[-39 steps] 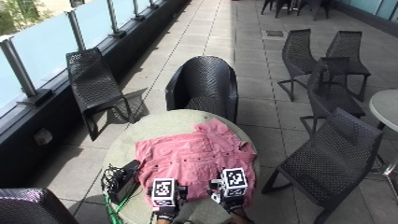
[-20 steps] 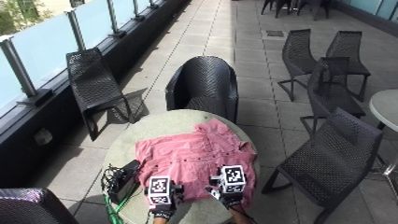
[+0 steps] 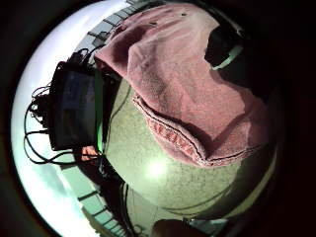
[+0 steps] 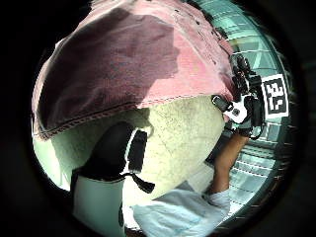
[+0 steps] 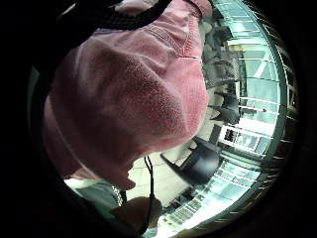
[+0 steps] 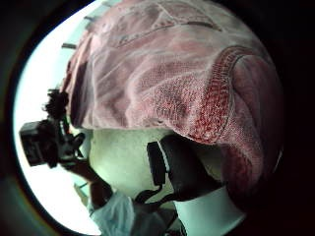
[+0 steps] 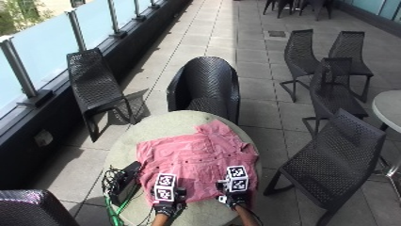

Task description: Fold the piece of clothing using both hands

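Both hands unmoved since earlier: left hand (image 7: pixel 164 205) and right hand (image 7: pixel 233 197) pinch pink shirt's (image 7: pixel 197 161) near hem, lower-centre, table (image 7: pixel 206 214) margin beneath.

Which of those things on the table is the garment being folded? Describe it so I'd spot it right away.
Find the round stone-coloured table in front of the empty black wicker chairs. The pink shirt lies spread flat on it, with both gloved hands at its near hem. The only other thing there is a black device with cables; the shirt is soft, pink and much larger.
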A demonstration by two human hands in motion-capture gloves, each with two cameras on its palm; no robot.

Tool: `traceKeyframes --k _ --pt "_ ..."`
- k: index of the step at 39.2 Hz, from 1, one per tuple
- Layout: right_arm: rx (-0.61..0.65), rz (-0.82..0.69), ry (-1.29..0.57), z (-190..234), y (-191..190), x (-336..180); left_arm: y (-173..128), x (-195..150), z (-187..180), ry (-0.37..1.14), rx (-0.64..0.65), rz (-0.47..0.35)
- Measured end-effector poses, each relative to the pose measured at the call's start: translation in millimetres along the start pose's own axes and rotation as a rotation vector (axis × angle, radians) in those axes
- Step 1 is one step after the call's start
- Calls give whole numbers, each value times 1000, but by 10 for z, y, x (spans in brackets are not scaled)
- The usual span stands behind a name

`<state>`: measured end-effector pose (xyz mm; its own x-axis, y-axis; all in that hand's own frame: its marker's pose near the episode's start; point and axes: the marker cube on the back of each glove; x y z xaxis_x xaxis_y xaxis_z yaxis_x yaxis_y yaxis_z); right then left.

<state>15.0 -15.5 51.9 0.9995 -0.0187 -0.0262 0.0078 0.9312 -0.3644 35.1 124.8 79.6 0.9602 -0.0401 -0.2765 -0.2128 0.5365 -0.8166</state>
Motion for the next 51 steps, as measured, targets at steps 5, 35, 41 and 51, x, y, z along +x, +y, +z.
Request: traceKeyframes --k 5,35,41,51 --pt "39 -9 -79 4 12 26 -181 -32 101 -40 79 -3" --pt "10 -194 66 -1397 -678 289 177 -22 -1808 -13 153 98" --pt "205 26 261 -1613 -1393 171 -730 -116 -1987 -223 390 -134" --pt "234 45 412 -1087 -1877 10 -1188 -224 -1426 -142 186 -122"
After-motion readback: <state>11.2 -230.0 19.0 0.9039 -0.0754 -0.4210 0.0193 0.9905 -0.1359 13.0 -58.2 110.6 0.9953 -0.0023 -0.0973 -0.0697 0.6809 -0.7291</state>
